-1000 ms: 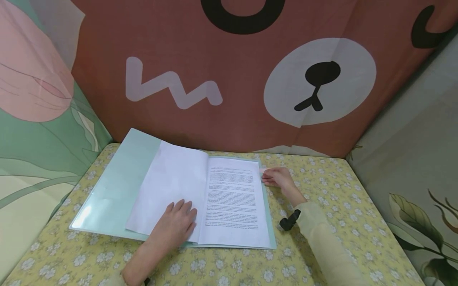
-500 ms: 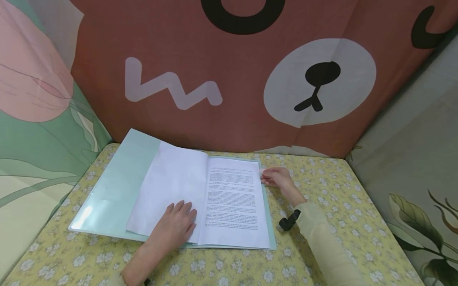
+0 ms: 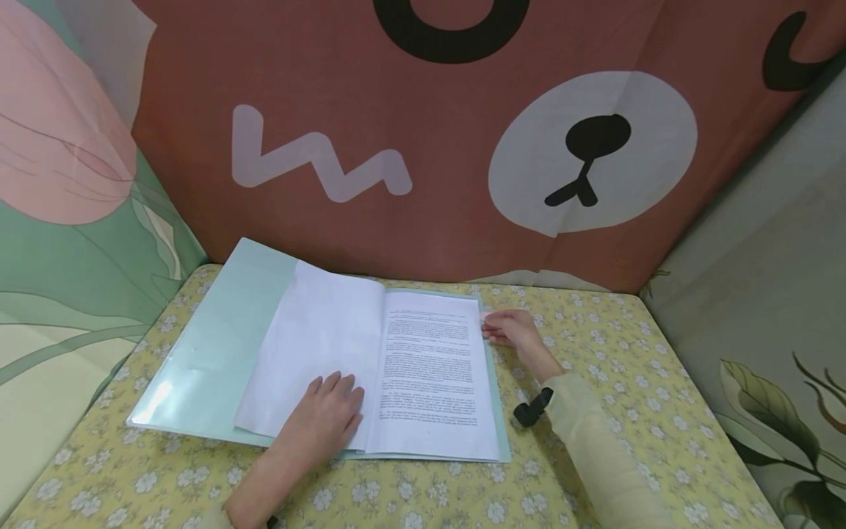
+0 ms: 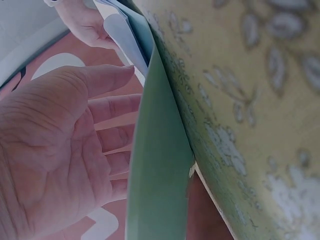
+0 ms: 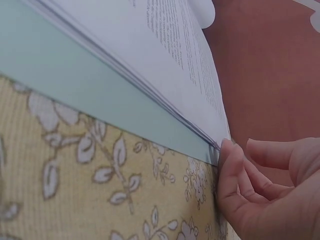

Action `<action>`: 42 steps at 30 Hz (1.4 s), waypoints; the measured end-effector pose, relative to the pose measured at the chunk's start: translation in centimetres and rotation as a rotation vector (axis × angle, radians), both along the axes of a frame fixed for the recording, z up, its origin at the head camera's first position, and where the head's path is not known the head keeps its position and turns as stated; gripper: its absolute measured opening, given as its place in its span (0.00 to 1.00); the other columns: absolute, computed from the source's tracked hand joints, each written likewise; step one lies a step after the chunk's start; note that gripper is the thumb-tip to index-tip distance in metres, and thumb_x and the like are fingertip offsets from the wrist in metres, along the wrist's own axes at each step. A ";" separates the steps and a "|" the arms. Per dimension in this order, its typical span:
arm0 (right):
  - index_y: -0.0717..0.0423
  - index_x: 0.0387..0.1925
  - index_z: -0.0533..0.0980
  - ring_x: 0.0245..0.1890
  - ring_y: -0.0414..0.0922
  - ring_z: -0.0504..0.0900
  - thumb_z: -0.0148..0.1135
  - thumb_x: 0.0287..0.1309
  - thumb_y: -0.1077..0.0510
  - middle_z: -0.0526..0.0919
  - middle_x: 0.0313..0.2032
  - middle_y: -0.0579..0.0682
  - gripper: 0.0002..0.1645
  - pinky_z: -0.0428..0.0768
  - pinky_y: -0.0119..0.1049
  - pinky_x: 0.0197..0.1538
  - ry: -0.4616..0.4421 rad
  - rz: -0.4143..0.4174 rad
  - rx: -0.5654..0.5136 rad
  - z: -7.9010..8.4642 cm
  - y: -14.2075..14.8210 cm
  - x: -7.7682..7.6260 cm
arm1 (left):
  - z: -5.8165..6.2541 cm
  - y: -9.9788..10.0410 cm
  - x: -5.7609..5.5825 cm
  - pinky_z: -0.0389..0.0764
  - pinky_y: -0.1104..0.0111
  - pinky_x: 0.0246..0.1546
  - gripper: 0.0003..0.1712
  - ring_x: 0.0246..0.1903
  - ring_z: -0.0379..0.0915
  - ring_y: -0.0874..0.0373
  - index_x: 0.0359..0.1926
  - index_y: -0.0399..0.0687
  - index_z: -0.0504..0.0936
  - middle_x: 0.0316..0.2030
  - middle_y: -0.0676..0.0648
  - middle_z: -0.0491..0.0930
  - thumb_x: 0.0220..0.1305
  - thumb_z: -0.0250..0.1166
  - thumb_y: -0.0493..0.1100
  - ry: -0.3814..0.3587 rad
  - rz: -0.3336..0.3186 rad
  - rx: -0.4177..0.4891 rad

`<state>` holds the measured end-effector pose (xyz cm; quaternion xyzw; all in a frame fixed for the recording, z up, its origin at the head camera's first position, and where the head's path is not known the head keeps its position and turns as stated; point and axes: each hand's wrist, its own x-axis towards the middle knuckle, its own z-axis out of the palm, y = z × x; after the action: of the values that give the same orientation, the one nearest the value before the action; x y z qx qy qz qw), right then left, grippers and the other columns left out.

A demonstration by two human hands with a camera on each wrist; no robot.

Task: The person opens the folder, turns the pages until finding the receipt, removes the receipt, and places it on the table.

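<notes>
A pale green folder (image 3: 211,353) lies spread on the table, its left cover slightly raised. Inside is a stack of paper, with a blank white page (image 3: 317,323) turned to the left and a printed page (image 3: 429,375) on the right. My left hand (image 3: 324,415) rests on the blank page near its lower edge, fingers extended. In the left wrist view, the folder's green cover (image 4: 160,165) partly hides its fingertips. My right hand (image 3: 515,334) touches the upper right page edges with bent fingers (image 5: 230,170), thumb apart. Something small and pale shows by its fingertips, too small to tell.
The table wears a yellow floral cloth (image 3: 634,411). A reddish-brown curtain (image 3: 429,220) with a cartoon bear print stands right behind it. Patterned curtains flank the left and right sides. A black wrist camera (image 3: 534,408) hangs beneath the right sleeve.
Both hands stay nearly where they were, and the folder and pages keep their places. The pale strip by the right fingertips showed longer one second ago.
</notes>
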<state>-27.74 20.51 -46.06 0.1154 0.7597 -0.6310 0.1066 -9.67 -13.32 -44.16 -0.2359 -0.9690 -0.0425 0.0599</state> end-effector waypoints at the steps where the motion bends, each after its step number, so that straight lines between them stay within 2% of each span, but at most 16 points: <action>1: 0.76 0.57 0.76 0.29 0.41 0.86 0.61 0.72 0.64 0.87 0.35 0.55 0.19 0.84 0.28 0.33 0.000 0.002 -0.001 0.0 0.0 0.0 | 0.0 0.0 0.0 0.77 0.40 0.59 0.18 0.59 0.76 0.35 0.51 0.38 0.84 0.54 0.35 0.81 0.66 0.72 0.45 -0.001 0.000 0.000; 5: 0.75 0.57 0.76 0.30 0.41 0.86 0.61 0.72 0.64 0.87 0.35 0.56 0.19 0.84 0.28 0.33 0.001 0.000 -0.003 -0.2 -0.1 -0.2 | 0.0 0.0 0.0 0.77 0.39 0.59 0.18 0.59 0.76 0.35 0.51 0.38 0.84 0.54 0.35 0.81 0.66 0.72 0.45 -0.009 0.000 0.004; 10: 0.72 0.61 0.74 0.33 0.41 0.86 0.59 0.74 0.62 0.86 0.44 0.60 0.21 0.84 0.28 0.35 0.035 -0.013 -0.004 -0.3 -0.1 -0.4 | 0.0 0.0 0.0 0.76 0.39 0.59 0.18 0.59 0.76 0.35 0.52 0.38 0.84 0.55 0.34 0.81 0.67 0.72 0.45 -0.019 0.004 0.010; 15: 0.70 0.65 0.73 0.40 0.42 0.86 0.57 0.76 0.60 0.83 0.54 0.65 0.23 0.85 0.29 0.40 0.059 -0.025 0.021 -0.2 -0.5 -1.1 | 0.0 0.0 0.1 0.77 0.40 0.59 0.18 0.59 0.76 0.35 0.52 0.38 0.84 0.54 0.35 0.81 0.67 0.72 0.45 -0.014 0.006 0.007; 22: 0.65 0.70 0.70 0.49 0.47 0.83 0.54 0.77 0.61 0.79 0.61 0.64 0.25 0.84 0.29 0.42 0.044 -0.046 0.034 0.1 -0.9 -2.1 | -0.2 0.0 0.0 0.77 0.40 0.59 0.18 0.58 0.76 0.35 0.52 0.38 0.84 0.54 0.35 0.81 0.67 0.72 0.45 -0.014 0.001 0.000; 35: 0.65 0.72 0.68 0.40 0.40 0.84 0.56 0.77 0.60 0.78 0.63 0.64 0.27 0.82 0.27 0.36 0.006 -0.034 -0.030 -0.1 -0.8 -2.8 | 0.0 -0.1 0.2 0.78 0.40 0.58 0.19 0.58 0.76 0.35 0.51 0.37 0.84 0.54 0.35 0.81 0.66 0.73 0.45 -0.009 -0.021 0.011; 42: 0.66 0.67 0.73 0.39 0.42 0.83 0.60 0.74 0.60 0.81 0.57 0.62 0.24 0.81 0.28 0.37 0.030 -0.055 -0.016 0.0 -0.9 -2.9 | -0.1 -0.2 0.2 0.78 0.40 0.57 0.19 0.57 0.76 0.35 0.51 0.37 0.83 0.53 0.35 0.81 0.66 0.73 0.45 0.000 -0.025 0.008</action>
<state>-30.60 19.61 -46.11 0.1260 0.7526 -0.6415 0.0786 -9.51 -13.49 -44.22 -0.2477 -0.9658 -0.0471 0.0604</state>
